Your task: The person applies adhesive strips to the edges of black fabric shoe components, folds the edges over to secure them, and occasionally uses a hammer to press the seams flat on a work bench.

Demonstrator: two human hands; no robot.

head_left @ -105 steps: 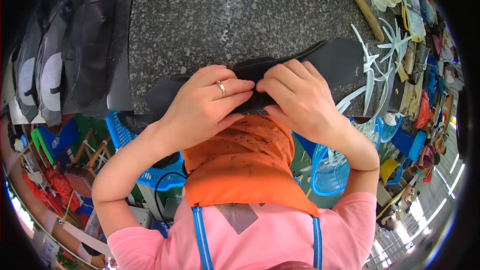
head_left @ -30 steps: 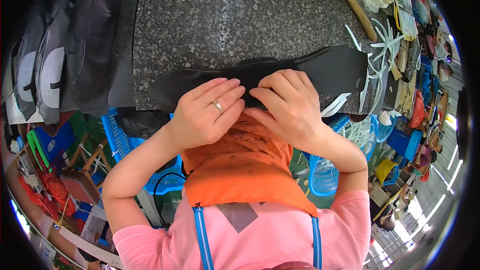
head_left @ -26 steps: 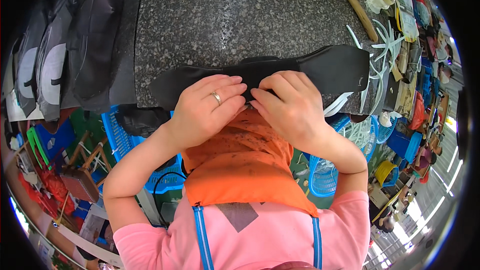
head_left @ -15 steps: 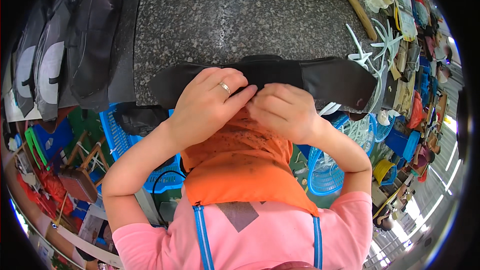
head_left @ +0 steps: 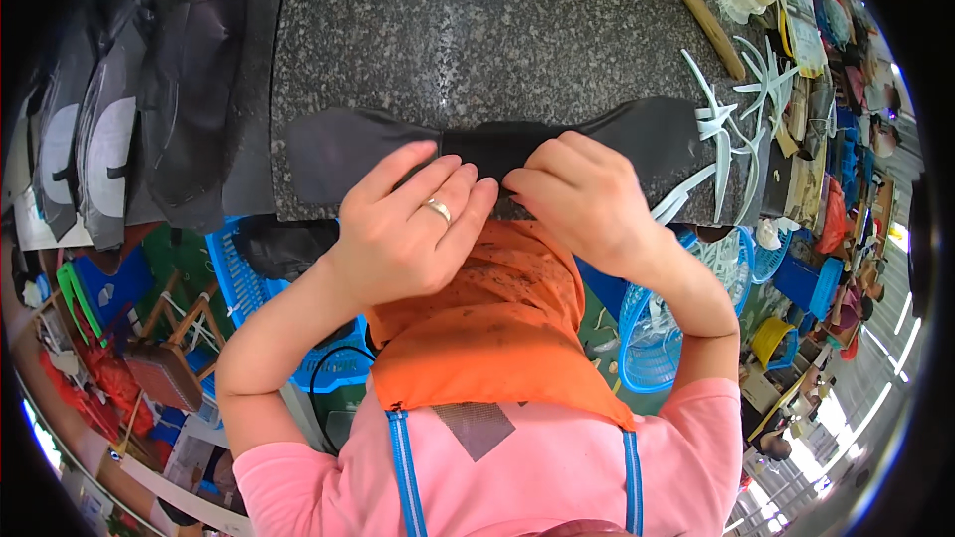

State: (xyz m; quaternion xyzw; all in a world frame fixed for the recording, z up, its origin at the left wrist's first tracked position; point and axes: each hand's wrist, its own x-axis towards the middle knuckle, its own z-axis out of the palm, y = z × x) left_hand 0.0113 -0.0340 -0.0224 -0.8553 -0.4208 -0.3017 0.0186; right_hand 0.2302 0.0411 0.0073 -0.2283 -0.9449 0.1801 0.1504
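A long black leather-like piece (head_left: 642,134), narrower in the middle and wide at both ends, lies along the near edge of the speckled stone slab (head_left: 448,50). My left hand (head_left: 413,224), with a ring on one finger, is open at its near edge. Its fingers are stretched out and slightly apart, and the fingertips reach the piece. To its right, my right hand (head_left: 587,199) has curled fingers closed on the near edge of the piece, close to its middle. My right thumb is mostly hidden.
Dark cut pieces (head_left: 194,89), some with grey patches, lie stacked at the left. White strips (head_left: 721,124) and a wooden-handled hammer (head_left: 701,20) lie at the slab's right. Below stand blue baskets (head_left: 652,338) and a brown-seated stool (head_left: 164,378). An orange apron (head_left: 477,358) covers my lap.
The black piece has shifted left and lies flatter. My left hand's fingers have straightened and drawn back toward me, apart from my right hand, which has moved slightly right.
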